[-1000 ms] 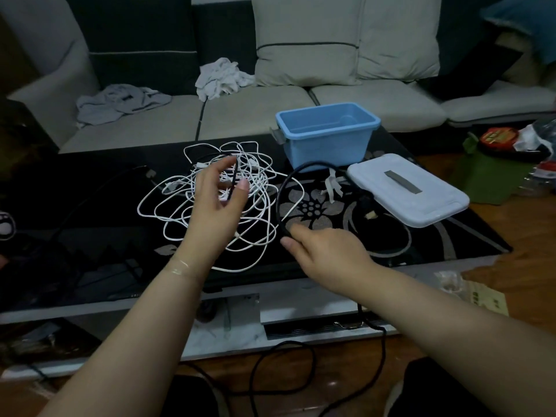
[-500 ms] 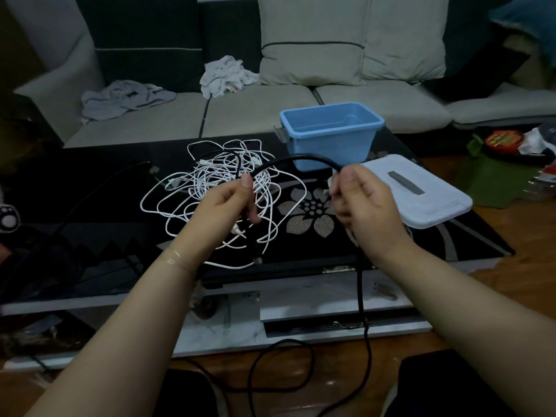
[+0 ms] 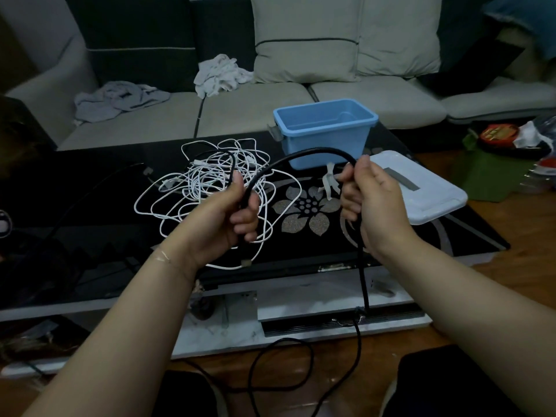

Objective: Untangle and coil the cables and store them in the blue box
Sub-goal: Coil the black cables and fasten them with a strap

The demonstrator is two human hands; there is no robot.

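Observation:
A thick black cable (image 3: 304,153) arches between my two hands above the black glass table (image 3: 90,224). My left hand (image 3: 224,216) grips one side of the arch. My right hand (image 3: 371,203) grips the other side, and from it the cable drops over the table's front edge and loops on the floor. Behind my left hand lies a tangle of white cables (image 3: 210,188) on the table. The blue box (image 3: 326,132) stands open and empty at the table's back, right of the tangle.
The box's white lid (image 3: 421,188) lies flat at the table's right, just beyond my right hand. A sofa with cushions and crumpled cloths (image 3: 219,74) runs behind the table. Bags and packets (image 3: 505,142) sit on the floor at the right.
Both hands lifted the black cable off the table and closed round it, forming an arch. They now hold it slightly higher and nearer to me than half a second ago.

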